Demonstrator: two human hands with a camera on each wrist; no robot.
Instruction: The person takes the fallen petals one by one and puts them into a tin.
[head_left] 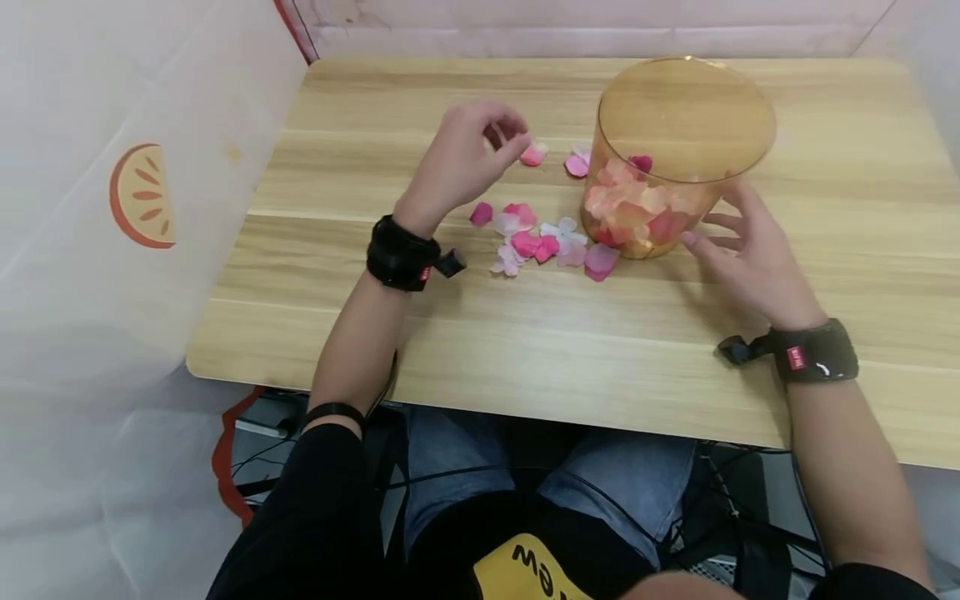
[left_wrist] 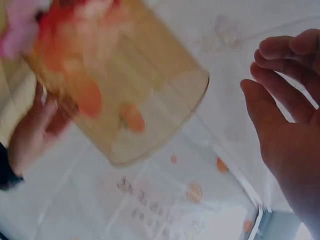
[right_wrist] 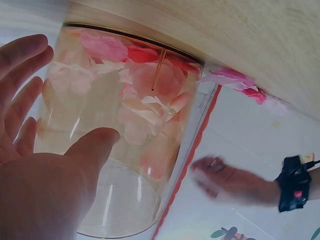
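Note:
A clear amber jar (head_left: pixel 686 125) stands on the wooden table (head_left: pixel 525 350), its lower part filled with pink, peach and red petals (head_left: pixel 633 208). Several loose petals (head_left: pixel 547 242) lie on the table to its left. My left hand (head_left: pixel 506 137) hovers left of the jar with its fingers loosely curled and nothing in them, their tips next to one pink petal (head_left: pixel 533 154). The left wrist view also shows that hand (left_wrist: pixel 285 100) empty, with the jar (left_wrist: pixel 135 85) beyond it. My right hand (head_left: pixel 712 225) lies with spread fingers against the jar's right side. In the right wrist view its thumb (right_wrist: pixel 100 142) touches the jar wall (right_wrist: pixel 130 200).
The table's near edge (head_left: pixel 480 392) runs just in front of my lap. White sheeting with an orange-slice print (head_left: pixel 142 196) hangs at the left. A pale wall (head_left: pixel 585 25) closes the back. Cables (head_left: pixel 720 492) lie under the table.

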